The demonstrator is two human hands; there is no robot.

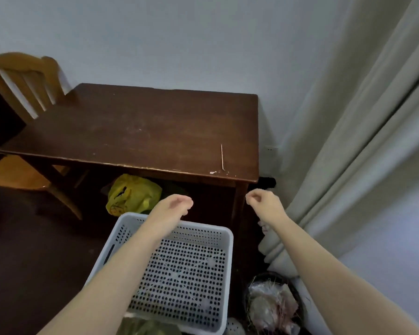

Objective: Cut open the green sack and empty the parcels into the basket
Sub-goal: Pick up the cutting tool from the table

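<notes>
A white perforated plastic basket [179, 274] stands on the floor in front of me, with nothing in it. A dark green bundle [145, 328], which may be the sack, shows at the bottom edge by the basket's near rim. A yellow-green plastic bag [133, 194] lies under the table. My left hand [177, 205] reaches over the basket's far rim with its fingers curled and nothing in it. My right hand [263, 200] hovers by the table's right leg, fingers curled in, holding nothing. No cutting tool is in view.
A dark wooden table [141, 126] stands against the wall, with a thin stick [222, 157] near its front right corner. A wooden chair [22, 81] is at the left, a curtain [348, 141] at the right. A dark bin of rubbish [273, 305] sits by the basket.
</notes>
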